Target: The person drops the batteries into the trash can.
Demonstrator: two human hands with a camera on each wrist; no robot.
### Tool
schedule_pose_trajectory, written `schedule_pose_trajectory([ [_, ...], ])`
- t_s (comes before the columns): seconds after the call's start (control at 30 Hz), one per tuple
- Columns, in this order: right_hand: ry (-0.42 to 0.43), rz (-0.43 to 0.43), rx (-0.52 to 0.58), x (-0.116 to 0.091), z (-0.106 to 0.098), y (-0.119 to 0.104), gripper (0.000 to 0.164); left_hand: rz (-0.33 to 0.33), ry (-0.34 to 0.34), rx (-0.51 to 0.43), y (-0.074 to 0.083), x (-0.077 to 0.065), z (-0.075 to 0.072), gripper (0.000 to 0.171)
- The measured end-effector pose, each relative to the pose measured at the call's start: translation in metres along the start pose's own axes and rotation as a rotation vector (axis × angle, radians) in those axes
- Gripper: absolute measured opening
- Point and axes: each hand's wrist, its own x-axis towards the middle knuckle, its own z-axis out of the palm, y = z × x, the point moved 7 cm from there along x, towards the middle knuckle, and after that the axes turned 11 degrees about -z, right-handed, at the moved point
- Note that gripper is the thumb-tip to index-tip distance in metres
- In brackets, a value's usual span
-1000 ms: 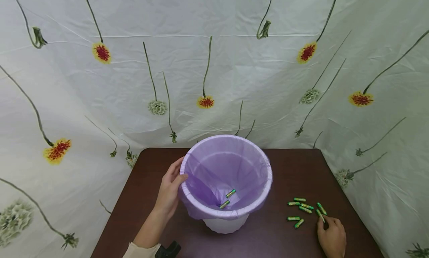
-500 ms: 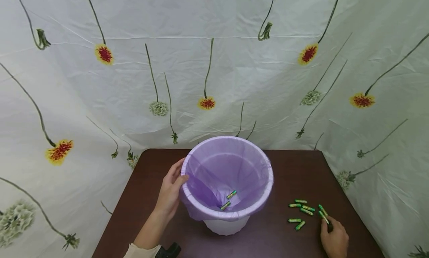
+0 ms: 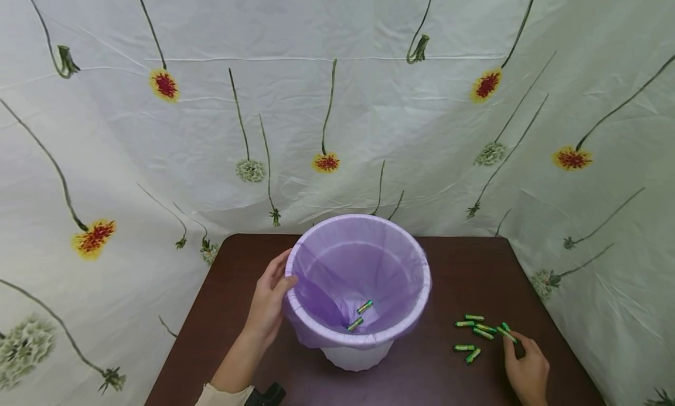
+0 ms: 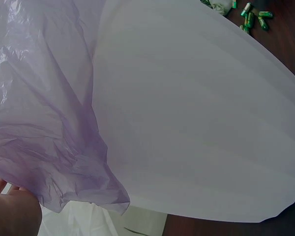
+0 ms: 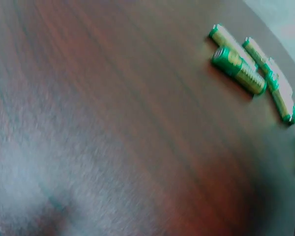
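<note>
My left hand (image 3: 266, 306) grips the rim of a white bin (image 3: 357, 358) lined with a purple plastic bag (image 3: 364, 259), thumb over the edge. In the left wrist view, part of that hand (image 4: 14, 211) shows beneath the bag's loose hem (image 4: 88, 182). Two green-and-gold batteries (image 3: 355, 324) lie in the bottom of the bag. At the right of the table, my right hand (image 3: 527, 368) pinches another battery (image 3: 507, 335) between thumb and fingertips. It partly covers a battery (image 3: 505, 326) behind it. The right wrist view barely catches the hand at its edge.
Several loose batteries (image 3: 483, 333) lie on the dark brown table (image 3: 453, 265), between the bin and my right hand. In the right wrist view they lie close together (image 5: 240, 70). A white flowered cloth (image 3: 358, 113) hangs behind and along both sides.
The battery in my right hand has swung from steeply slanted to flatter and now overlaps the one behind it. My left hand and the bin hold their place, while the head view shifts slightly.
</note>
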Motion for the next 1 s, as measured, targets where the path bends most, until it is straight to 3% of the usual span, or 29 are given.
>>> schedule_pose_trajectory([
  [0.77,0.018,-0.226,0.106,0.041,-0.001,-0.071,0.016,0.002,-0.004,0.003,-0.001,0.000,-0.001,0.056],
  [1.0,0.057,-0.329,0.157,0.052,-0.005,-0.089,0.012,0.002,-0.006,0.004,0.000,0.000,0.000,0.056],
])
